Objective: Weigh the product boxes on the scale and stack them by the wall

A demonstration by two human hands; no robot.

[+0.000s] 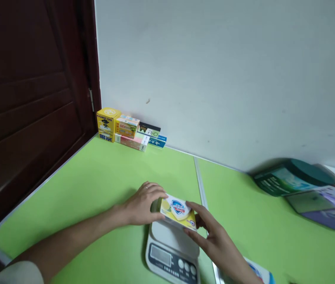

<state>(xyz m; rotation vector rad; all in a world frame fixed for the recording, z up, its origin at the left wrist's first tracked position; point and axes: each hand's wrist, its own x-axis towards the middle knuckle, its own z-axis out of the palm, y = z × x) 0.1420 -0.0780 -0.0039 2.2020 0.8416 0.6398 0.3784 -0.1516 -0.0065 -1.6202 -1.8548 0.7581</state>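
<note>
A yellow and white soap box (178, 210) with a blue and red shield logo is held between both hands over a white kitchen scale (175, 238). My left hand (146, 205) grips its left end, thumb at the near side and fingers at the far side. On the right end, my right hand (210, 228) closes with its thumb and fingers. The scale's grey display and round buttons face me, and the box hides the back of its platform. Whether the box touches the platform I cannot tell.
Several small cartons stand against the wall, among them a yellow box (105, 125) and a pink and white box (131, 142). At right lie a dark green package (291, 179) and a purple package (330, 215). Another white and blue package (257, 270) is partly behind my right forearm.
</note>
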